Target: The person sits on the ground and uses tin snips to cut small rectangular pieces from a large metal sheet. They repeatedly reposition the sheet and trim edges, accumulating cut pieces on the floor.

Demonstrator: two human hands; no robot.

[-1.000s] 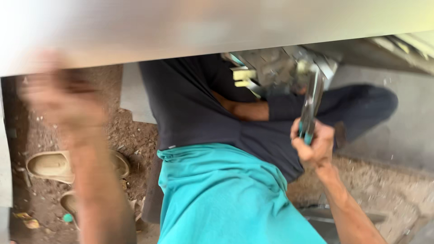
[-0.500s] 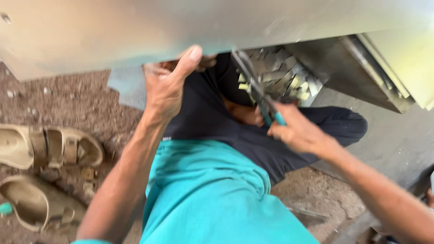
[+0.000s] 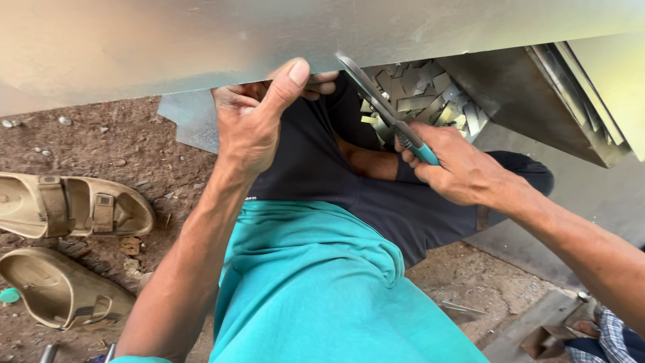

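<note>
While the left hand [image 3: 259,124] pinches the pale sheet-metal panel's [image 3: 168,47] near edge to steady it, the right hand [image 3: 457,171] grips teal-handled tin snips [image 3: 386,107], blades at that edge.

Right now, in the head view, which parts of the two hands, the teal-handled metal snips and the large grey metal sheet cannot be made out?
- Left hand: its fingertips are curled behind the edge of the large grey metal sheet.
- Teal-handled metal snips: the blade tip is hidden at the sheet's edge; the right hand covers most of the handles.
- Sheet: cut off by the top and left frame edges.
- Pile of small metal offcuts: partly hidden by the snips.
</note>
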